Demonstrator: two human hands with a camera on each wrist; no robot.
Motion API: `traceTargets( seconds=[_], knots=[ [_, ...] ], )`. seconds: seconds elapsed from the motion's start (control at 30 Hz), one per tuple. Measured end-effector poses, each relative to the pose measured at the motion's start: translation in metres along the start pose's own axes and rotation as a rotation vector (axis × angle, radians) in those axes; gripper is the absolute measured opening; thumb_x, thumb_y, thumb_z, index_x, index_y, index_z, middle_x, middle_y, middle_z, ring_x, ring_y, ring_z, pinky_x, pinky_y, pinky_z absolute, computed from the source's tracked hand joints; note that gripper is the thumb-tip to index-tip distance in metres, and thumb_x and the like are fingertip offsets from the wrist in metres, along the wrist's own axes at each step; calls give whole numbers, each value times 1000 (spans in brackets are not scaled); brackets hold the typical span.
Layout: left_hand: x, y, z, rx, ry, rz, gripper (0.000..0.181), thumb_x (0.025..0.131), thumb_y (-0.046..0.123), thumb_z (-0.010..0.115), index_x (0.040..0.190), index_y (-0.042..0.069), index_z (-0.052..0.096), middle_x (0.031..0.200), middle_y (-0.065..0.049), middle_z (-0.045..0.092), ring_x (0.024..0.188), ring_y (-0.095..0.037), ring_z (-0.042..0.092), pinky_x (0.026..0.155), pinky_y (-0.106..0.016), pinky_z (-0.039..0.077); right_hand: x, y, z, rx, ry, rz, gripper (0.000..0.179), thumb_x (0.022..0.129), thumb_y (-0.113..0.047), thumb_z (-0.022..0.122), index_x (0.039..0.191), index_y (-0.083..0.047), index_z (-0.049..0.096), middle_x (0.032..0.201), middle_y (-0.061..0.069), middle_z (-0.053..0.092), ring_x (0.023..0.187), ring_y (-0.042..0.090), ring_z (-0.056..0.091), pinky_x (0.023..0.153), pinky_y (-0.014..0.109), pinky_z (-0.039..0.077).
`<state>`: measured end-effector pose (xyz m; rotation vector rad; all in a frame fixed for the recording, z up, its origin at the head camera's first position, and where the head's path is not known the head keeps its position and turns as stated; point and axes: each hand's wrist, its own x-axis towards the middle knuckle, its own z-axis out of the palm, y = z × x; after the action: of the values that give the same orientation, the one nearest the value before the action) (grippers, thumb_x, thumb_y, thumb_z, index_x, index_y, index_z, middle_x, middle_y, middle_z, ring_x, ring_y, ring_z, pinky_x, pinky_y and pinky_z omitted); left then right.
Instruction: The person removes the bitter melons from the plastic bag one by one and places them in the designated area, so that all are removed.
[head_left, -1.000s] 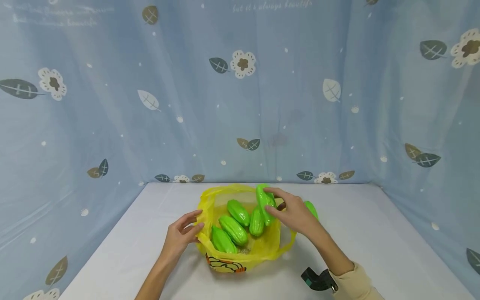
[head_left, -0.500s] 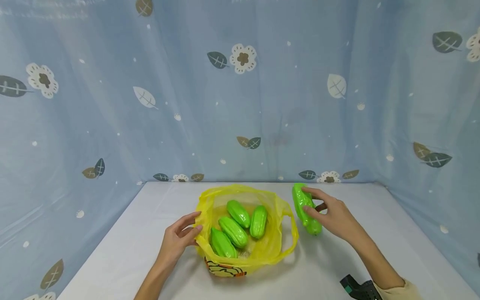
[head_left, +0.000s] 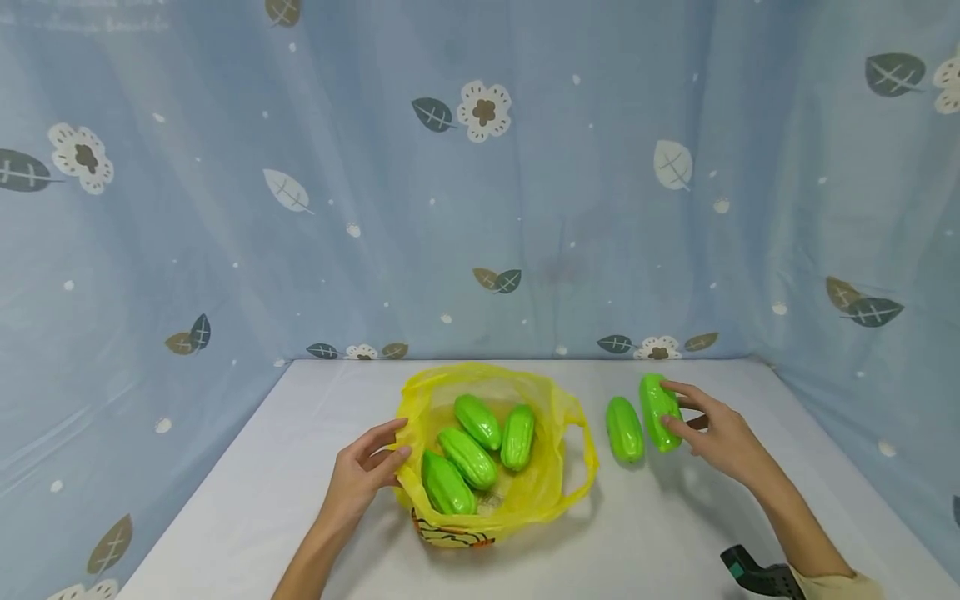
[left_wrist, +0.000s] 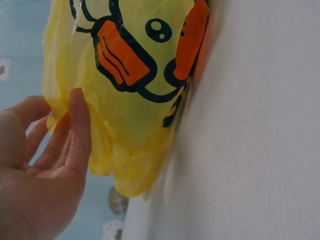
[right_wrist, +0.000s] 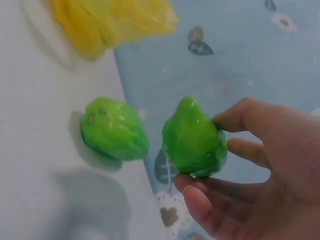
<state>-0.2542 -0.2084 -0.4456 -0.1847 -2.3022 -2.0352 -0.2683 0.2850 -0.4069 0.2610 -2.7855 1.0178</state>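
Note:
My right hand (head_left: 723, 437) pinches a glossy, bumpy green bitter melon (head_left: 658, 412) between thumb and fingers, above the right side of the table. Its pointed end (right_wrist: 192, 137) faces the camera in the right wrist view. Just left of it, a second bitter melon (head_left: 625, 431) lies on the tabletop. A yellow plastic bag (head_left: 517, 521) stands at the middle with its mouth spread, and several bitter melons (head_left: 467, 458) lie inside. My left hand (head_left: 367, 467) pinches the bag's left rim. The left wrist view shows thumb and fingertips on the gathered yellow plastic (left_wrist: 107, 115).
The white tabletop (head_left: 315, 408) meets a blue curtain (head_left: 375, 208) printed with leaves and flowers at the back and sides. A loop handle (head_left: 588, 467) sticks out from the bag's right side. A black device (head_left: 757, 575) sits at my right wrist.
My right hand has carried the bitter melon from over the bag to the right, past the one on the table. The left hand keeps its hold on the bag.

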Motion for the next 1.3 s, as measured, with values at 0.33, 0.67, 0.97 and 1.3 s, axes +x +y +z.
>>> traceTargets(
  seconds=[0.33, 0.67, 0.97, 1.3],
  knots=[
    [0, -1, -3, 0, -1, -17, 45, 91, 20, 70, 135, 20, 57, 123, -9, 60, 89, -14, 69, 69, -39, 61, 3, 13, 0, 3, -28, 26, 61, 95, -31, 64, 148, -11, 41, 133, 38, 51, 84, 24, 70, 54, 26, 53],
    [0, 1, -4, -15, -2, -9, 47, 91, 18, 71, 136, 18, 56, 122, -8, 60, 89, -14, 69, 71, -39, 62, 6, 22, 3, 4, -71, 51, 62, 96, -34, 62, 148, -9, 40, 133, 39, 50, 82, 22, 69, 54, 28, 52],
    [0, -1, -3, -14, -21, 16, 48, 92, 17, 70, 137, 15, 55, 124, -12, 60, 89, -14, 69, 69, -38, 61, 4, 29, 6, 19, -136, 79, 63, 97, -36, 60, 148, -7, 38, 135, 41, 47, 79, 19, 67, 55, 31, 49],
    [0, -2, -3, -2, -24, 13, 49, 91, 19, 70, 138, 14, 54, 127, -14, 59, 91, -14, 69, 71, -36, 62, 4, 32, 12, 30, -187, 92, 64, 97, -37, 60, 149, -7, 38, 137, 41, 45, 88, 24, 69, 59, 31, 52]
  ],
)
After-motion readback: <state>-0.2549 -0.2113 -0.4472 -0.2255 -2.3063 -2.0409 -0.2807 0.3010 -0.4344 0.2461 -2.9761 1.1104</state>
